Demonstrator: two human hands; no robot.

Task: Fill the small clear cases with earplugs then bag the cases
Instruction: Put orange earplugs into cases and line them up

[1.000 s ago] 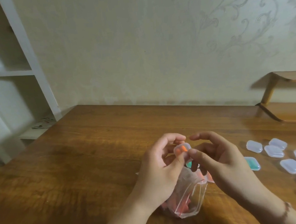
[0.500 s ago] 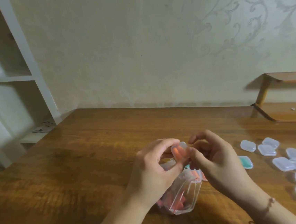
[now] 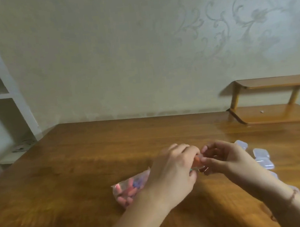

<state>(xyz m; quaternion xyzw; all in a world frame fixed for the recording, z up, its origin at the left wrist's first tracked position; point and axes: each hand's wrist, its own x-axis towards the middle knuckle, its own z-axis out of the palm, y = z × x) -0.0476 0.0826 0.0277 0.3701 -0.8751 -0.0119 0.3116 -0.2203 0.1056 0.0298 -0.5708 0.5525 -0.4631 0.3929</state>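
Observation:
My left hand (image 3: pixel 171 171) and my right hand (image 3: pixel 223 159) meet above the wooden table (image 3: pixel 78 175). Together their fingertips pinch a small clear case (image 3: pixel 197 161) with orange earplugs inside; most of the case is hidden by fingers. A clear plastic bag (image 3: pixel 130 188) holding pink, orange and purple earplugs lies on the table under my left wrist. Several empty clear cases (image 3: pixel 261 153) lie on the table to the right, partly behind my right hand.
A low wooden shelf (image 3: pixel 272 98) stands at the table's back right corner against the wall. A white shelving unit (image 3: pixel 0 91) rises at the left beyond the table edge. The frame is motion-blurred.
Both hands have dropped lower toward the table with the case still between them. The view has tilted up and shifted, and the bag now shows to the left of my left hand.

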